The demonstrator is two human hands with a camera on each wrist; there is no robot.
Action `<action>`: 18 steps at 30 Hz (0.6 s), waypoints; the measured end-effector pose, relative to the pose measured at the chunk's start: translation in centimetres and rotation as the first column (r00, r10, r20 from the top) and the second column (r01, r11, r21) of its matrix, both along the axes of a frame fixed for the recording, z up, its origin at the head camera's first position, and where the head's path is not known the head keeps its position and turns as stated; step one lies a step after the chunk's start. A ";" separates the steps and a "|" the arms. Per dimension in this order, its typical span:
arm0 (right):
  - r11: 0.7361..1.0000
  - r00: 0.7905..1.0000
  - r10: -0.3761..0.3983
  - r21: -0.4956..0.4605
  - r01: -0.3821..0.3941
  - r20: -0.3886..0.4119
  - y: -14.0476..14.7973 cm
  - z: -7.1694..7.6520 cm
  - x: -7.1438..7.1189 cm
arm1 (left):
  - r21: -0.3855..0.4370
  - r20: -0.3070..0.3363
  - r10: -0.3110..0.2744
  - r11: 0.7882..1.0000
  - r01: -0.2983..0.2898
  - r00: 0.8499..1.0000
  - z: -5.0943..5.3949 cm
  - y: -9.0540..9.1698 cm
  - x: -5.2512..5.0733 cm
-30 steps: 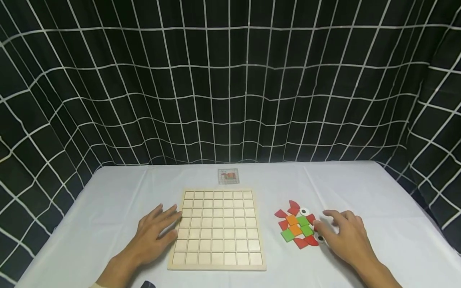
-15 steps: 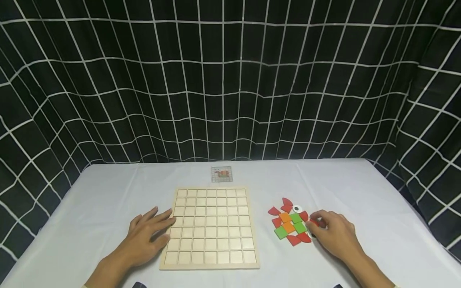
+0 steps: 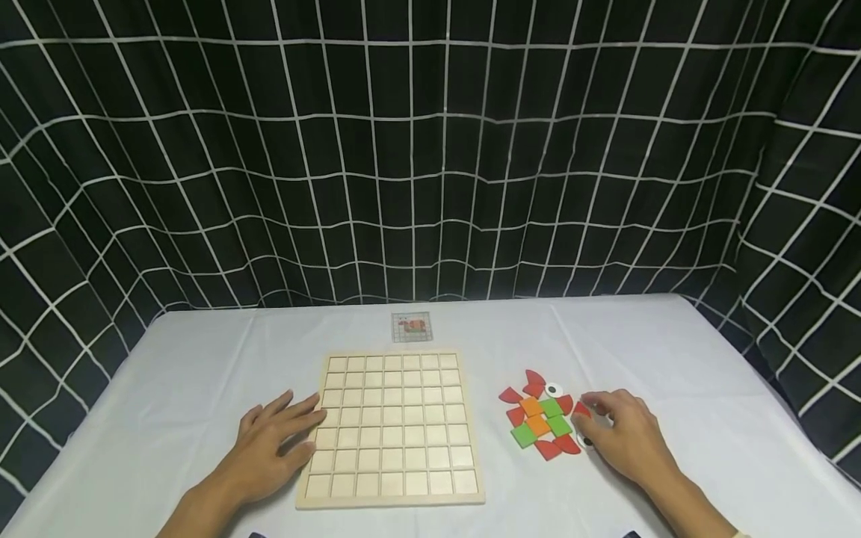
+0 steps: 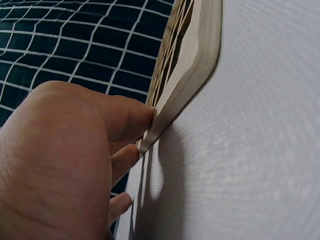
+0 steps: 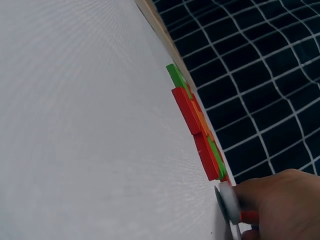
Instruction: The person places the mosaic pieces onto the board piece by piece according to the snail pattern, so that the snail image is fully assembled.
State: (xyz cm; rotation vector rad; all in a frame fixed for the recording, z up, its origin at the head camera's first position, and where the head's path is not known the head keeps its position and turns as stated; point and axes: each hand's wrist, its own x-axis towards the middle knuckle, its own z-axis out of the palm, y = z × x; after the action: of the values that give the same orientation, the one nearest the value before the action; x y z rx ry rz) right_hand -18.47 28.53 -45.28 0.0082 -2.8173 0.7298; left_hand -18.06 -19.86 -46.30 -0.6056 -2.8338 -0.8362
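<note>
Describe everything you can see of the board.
The board is square-looking, pale and apparently wooden. Thin dividing lines split its face into seven rows and seven columns of shallow squares inside a plain raised rim. The left wrist view shows a smooth side and a rounded corner. It lies flat on the white cloth, nearer the wearer than the card, with the coloured pieces off to its right. The left hand touches its left edge.
</note>
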 end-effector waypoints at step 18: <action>0.999 0.990 0.029 -0.011 -0.031 -0.137 0.0 -0.1 -0.3 | 0.026 -0.002 -0.008 1.000 0.008 1.000 -0.1 -0.1 -0.1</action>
State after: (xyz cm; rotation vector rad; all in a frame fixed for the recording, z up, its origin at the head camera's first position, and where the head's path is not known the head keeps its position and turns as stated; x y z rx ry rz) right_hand -18.77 28.54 -45.33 0.0946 -2.6873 0.7258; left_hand -18.16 -19.93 -46.36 -0.6137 -2.8161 -0.8720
